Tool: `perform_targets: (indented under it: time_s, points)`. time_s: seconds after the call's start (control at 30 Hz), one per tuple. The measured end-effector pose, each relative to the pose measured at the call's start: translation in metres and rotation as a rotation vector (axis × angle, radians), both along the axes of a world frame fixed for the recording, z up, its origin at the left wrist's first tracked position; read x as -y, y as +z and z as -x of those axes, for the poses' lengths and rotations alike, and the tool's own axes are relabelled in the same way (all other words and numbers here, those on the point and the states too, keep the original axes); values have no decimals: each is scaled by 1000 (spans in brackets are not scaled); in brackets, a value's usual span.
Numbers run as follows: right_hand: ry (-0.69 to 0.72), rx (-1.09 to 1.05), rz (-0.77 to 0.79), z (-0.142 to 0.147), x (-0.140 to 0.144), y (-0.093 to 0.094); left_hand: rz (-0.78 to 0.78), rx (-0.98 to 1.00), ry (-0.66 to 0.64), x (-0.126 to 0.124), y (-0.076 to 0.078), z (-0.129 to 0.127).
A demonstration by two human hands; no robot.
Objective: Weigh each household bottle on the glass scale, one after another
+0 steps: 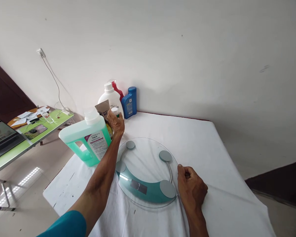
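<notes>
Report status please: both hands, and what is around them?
Left hand gripping small white-capped bottle behind green jug. Right hand closed, resting at rim of glass scale. Other bottles stand by wall.

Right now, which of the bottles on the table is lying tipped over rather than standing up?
The big green jug with the white cap, at the table's left edge. It leans on its side; the white bottle, red bottle and blue bottle stand upright by the wall.

Plenty of open surface (212,148) on the right side and behind the round glass scale (145,172), so a hand could slide through there easily. The far left corner is cramped though: the green jug (87,138), white bottle (111,97), blue bottle (129,102) and red bottle (117,89) bunch up against the wall.
</notes>
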State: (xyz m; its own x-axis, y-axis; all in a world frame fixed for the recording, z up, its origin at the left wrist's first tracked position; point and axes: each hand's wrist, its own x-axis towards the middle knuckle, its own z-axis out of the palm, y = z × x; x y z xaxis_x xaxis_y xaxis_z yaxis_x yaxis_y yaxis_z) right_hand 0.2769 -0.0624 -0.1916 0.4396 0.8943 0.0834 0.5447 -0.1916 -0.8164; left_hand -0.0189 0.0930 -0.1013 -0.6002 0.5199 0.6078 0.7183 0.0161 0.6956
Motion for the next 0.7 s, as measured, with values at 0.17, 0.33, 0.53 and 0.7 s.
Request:
perform_targets:
  time_s: [0.17, 0.33, 0.53, 0.7]
  points:
    - [20, 4, -7, -1, 1, 0, -42, -10, 77, 14, 28, -11]
    - [39, 2, 5, -3, 1, -2, -163, -215, -34, 12, 54, -48]
    - [22, -14, 17, -4, 2, -2, 149, -100, -119, -81, 88, -82]
    - [29, -8, -12, -7, 2, -9, 392, 70, -27, -138, 85, -66]
